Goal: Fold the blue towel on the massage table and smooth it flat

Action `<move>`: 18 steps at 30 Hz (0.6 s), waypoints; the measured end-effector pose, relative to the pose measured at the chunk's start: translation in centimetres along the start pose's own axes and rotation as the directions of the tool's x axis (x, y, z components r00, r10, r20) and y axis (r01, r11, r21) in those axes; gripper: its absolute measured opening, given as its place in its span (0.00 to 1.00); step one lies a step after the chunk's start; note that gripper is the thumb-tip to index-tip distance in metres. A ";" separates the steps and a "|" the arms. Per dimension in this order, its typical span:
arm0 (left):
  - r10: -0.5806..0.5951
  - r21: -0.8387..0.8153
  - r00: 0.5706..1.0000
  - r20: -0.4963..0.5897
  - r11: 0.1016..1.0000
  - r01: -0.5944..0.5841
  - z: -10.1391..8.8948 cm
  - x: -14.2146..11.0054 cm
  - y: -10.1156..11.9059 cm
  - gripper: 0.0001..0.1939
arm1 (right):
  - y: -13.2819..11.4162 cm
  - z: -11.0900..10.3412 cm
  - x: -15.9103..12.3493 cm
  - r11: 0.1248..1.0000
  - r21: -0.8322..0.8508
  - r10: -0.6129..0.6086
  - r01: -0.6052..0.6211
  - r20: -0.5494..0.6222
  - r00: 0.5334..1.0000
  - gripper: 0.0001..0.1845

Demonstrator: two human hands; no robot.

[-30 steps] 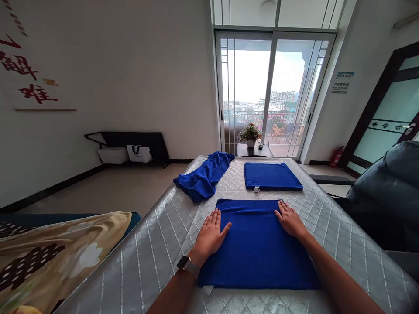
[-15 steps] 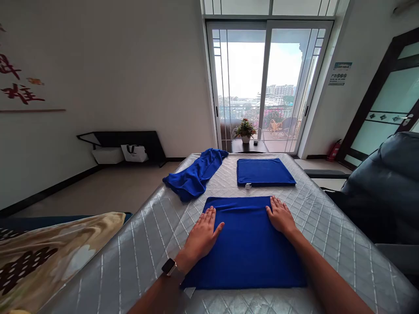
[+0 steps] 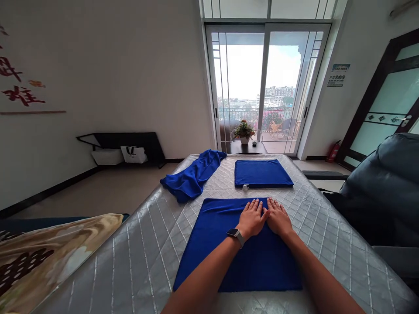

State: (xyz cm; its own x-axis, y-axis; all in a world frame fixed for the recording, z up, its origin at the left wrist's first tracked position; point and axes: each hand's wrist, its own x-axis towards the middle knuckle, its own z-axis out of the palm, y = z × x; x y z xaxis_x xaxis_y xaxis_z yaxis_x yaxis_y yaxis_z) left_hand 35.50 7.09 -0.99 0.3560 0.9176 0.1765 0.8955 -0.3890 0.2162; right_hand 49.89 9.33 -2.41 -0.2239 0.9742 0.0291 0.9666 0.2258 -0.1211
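A blue cloth lies spread flat as a rectangle on the silver quilted mattress, with a slight wrinkle near its far edge. My left hand, a watch on its wrist, rests flat on the cloth's far right part, fingers stretched forward. Right beside it my right hand lies flat at the far right corner; the left thumb touches or overlaps it. Beyond them sits a folded blue cloth with a small white tag. A crumpled blue cloth lies at the far left of the mattress.
A patterned blanket is at the lower left. A dark padded chair stands close on the right. Past the mattress, a small table with a potted plant stands before the sliding glass door.
My left hand has slid right across the cloth, from its left edge to beside my right hand. My right hand has stayed nearly in place.
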 end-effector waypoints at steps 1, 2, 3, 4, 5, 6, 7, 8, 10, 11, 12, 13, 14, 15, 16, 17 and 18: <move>-0.013 0.007 1.000 0.000 1.000 0.013 0.3 0.1 -0.3 0.36 | 0.0 0.0 0.0 1.000 0.009 0.011 -0.011 0.001 1.000 0.35; -0.021 0.014 1.000 -0.001 1.000 0.021 0.4 0.0 -0.8 0.37 | -0.1 0.0 0.1 0.999 0.021 0.026 -0.026 0.001 1.000 0.36; -0.028 0.024 1.000 -0.005 0.999 0.028 0.3 -0.2 -1.4 0.37 | -0.2 -0.1 0.1 0.999 0.035 0.038 -0.038 -0.001 0.999 0.36; -0.039 0.034 0.999 -0.009 0.999 0.039 0.2 -0.5 -2.2 0.38 | -0.3 -0.2 0.1 0.998 0.047 0.047 -0.047 -0.004 0.999 0.37; -0.057 0.045 0.998 -0.011 0.997 0.057 -0.1 -1.0 -3.1 0.38 | -0.4 -0.2 0.1 0.997 0.058 0.054 -0.053 -0.006 0.999 0.37; -0.083 0.056 0.996 -0.013 0.995 0.083 -0.6 -1.5 -4.3 0.38 | -0.5 -0.3 0.2 0.996 0.067 0.060 -0.059 -0.009 0.998 0.37; -0.113 0.068 0.994 -0.014 0.991 0.113 -1.1 -2.1 -5.6 0.39 | -0.5 -0.3 0.2 0.995 0.074 0.063 -0.063 -0.010 0.998 0.38; -0.145 0.080 0.989 -0.016 0.986 0.146 -1.6 -2.8 -7.1 0.38 | -0.5 -0.4 0.2 0.995 0.078 0.065 -0.064 -0.011 0.998 0.38; -0.216 0.108 0.976 -0.025 0.970 0.217 -2.7 -4.1 -10.2 0.38 | -0.5 -0.4 0.2 0.994 0.082 0.066 -0.065 -0.009 0.998 0.38; -0.251 0.121 0.968 -0.028 0.960 0.253 -3.2 -4.8 -11.7 0.37 | -0.5 -0.4 0.2 0.995 0.082 0.067 -0.066 -0.007 0.998 0.37; -0.281 0.133 0.959 -0.029 0.950 0.283 -3.7 -5.5 -13.2 0.37 | -0.5 -0.3 0.2 0.994 0.081 0.068 -0.067 -0.006 0.998 0.37; -0.303 0.140 0.953 -0.032 0.942 0.304 -4.0 -6.1 -14.4 0.37 | -0.5 -0.3 0.2 0.994 0.080 0.069 -0.069 -0.003 0.998 0.37; -0.317 0.144 0.948 -0.039 0.937 0.319 -4.1 -6.5 -15.5 0.36 | -0.4 -0.3 0.2 0.994 0.079 0.071 -0.071 -0.002 0.997 0.37; -0.323 0.145 0.945 -0.049 0.934 0.327 -4.2 -6.9 -16.3 0.36 | -0.4 -0.2 0.2 0.994 0.078 0.072 -0.071 0.000 0.997 0.37; -0.325 0.142 0.944 -0.060 0.933 0.330 -4.1 -7.2 -16.8 0.36 | -0.4 -0.2 0.2 0.995 0.076 0.071 -0.071 0.001 0.997 0.38; -0.323 0.138 0.944 -0.072 0.934 0.331 -3.9 -7.3 -17.3 0.35 | -0.4 -0.2 0.3 0.995 0.072 0.068 -0.068 0.002 0.998 0.38; -0.320 0.133 0.944 -0.082 0.935 0.329 -3.7 -7.4 -17.5 0.35 | -0.4 -0.2 0.3 0.996 0.066 0.066 -0.066 0.002 0.998 0.38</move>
State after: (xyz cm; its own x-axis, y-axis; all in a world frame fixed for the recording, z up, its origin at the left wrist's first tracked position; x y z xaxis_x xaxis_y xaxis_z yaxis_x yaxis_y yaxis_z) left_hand 16.18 6.84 -2.58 0.0272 0.9840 0.1761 0.9899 -0.0510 0.1324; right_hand 49.51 9.50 -2.13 -0.1598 0.9870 0.0189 0.9691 0.1605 -0.1875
